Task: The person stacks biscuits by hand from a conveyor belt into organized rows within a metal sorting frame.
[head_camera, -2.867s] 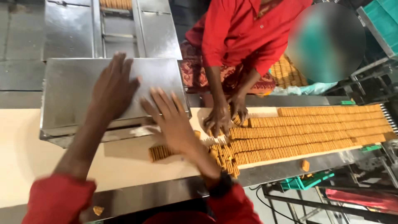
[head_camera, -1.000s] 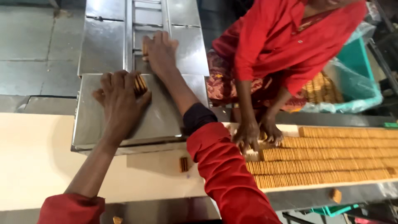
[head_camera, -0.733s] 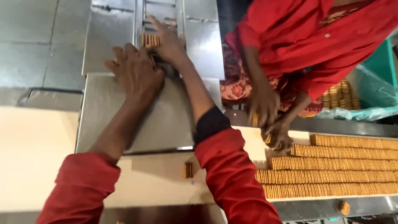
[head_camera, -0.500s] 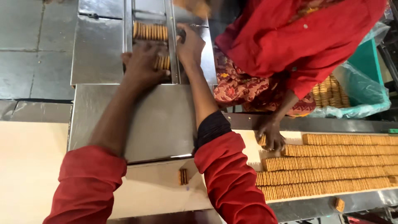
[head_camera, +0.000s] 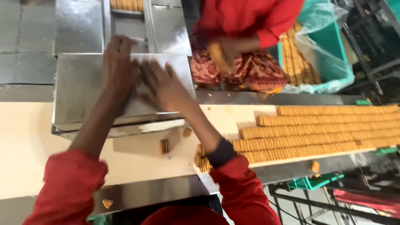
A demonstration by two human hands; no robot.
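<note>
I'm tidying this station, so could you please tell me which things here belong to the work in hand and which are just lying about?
In hand:
left hand and right hand, both flat on the steel plate
biscuits in the chute
biscuit rows on the belt

Lying about:
small biscuit stack
loose biscuit
crumb
lined green crate

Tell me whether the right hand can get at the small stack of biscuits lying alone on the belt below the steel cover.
Probably yes. The right hand rests flat on the steel cover, empty, and the small stack of biscuits lies in the open on the cream belt just below it, with nothing between them.
</note>
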